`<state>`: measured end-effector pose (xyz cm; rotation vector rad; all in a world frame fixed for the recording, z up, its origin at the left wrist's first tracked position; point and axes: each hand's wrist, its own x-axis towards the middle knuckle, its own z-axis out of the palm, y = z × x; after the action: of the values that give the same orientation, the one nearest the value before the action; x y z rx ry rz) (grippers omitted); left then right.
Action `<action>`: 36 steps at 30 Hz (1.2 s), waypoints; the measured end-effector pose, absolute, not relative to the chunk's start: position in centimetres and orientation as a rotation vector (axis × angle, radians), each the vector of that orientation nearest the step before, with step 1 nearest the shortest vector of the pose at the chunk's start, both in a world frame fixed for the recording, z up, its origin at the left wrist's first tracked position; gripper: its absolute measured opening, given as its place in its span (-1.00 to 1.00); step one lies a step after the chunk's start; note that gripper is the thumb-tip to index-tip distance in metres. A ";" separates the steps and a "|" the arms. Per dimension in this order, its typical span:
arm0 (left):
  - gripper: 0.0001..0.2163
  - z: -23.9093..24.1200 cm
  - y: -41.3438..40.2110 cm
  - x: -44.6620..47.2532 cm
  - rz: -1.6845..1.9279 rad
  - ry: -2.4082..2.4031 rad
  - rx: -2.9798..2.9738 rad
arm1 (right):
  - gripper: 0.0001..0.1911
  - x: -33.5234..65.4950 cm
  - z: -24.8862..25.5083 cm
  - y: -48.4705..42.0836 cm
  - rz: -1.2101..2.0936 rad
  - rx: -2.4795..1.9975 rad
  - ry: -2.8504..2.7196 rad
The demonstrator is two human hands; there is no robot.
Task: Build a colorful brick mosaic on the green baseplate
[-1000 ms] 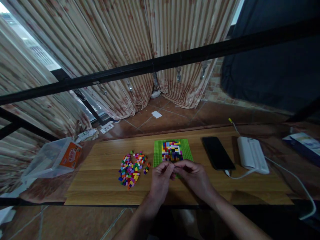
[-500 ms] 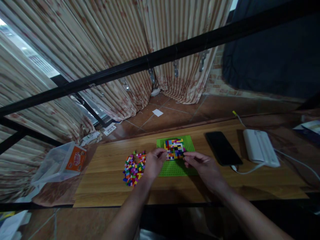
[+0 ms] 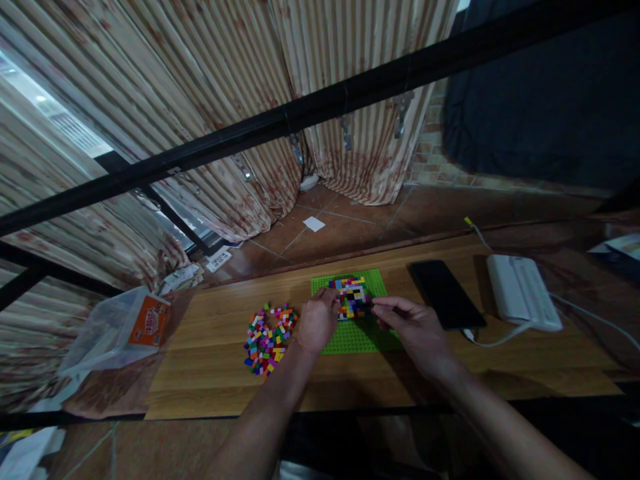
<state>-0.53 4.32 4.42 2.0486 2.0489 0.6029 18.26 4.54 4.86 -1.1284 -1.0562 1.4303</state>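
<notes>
A patchwork of small multicoloured toy bricks [image 3: 354,299] is built up on a green studded baseplate [image 3: 357,340]. At the left edge of this patchwork, my left hand [image 3: 319,319] has its fingers pinched together and covers some of the bricks; what lies between the fingertips is hidden. My right hand [image 3: 414,327] is at the right edge, thumb and index finger closed together. Something small and dark shows at its fingertips, but I cannot tell whether it is held or part of the build. Left of the baseplate lies a pile of loose bricks [image 3: 270,340].
On the wooden table [image 3: 200,360], a black phone [image 3: 447,295] joins by cable to a white box-shaped device [image 3: 523,292] at the right. A clear plastic bin [image 3: 107,333] with an orange label stands left of the table. A black bar [image 3: 320,113] crosses before the curtains.
My left hand has moved right and slightly up, now covering the left side of the brick patchwork. My right hand has shifted only slightly, still at the right edge.
</notes>
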 end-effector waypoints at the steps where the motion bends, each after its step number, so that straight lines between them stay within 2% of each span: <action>1: -0.79 4.4 4.3 -0.4 0.596 2.054 2.058 | -0.57 18.3 4.9 4.5 1.431 -1.129 -1.057; 18: -0.73 4.4 4.3 0.0 0.626 2.073 2.044 | -0.56 18.3 4.7 4.6 1.401 -1.141 -1.088; 28: -0.58 3.7 4.3 0.1 0.681 2.052 2.028 | -0.58 18.3 4.7 4.5 1.412 -1.144 -1.096; 36: -0.52 2.6 3.8 -0.4 0.618 2.025 2.279 | -0.53 18.1 5.0 4.3 1.460 -1.148 -1.050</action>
<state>-0.38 3.83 2.56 2.2794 2.0248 0.6185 18.10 4.34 4.99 -1.1479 -1.0499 1.4604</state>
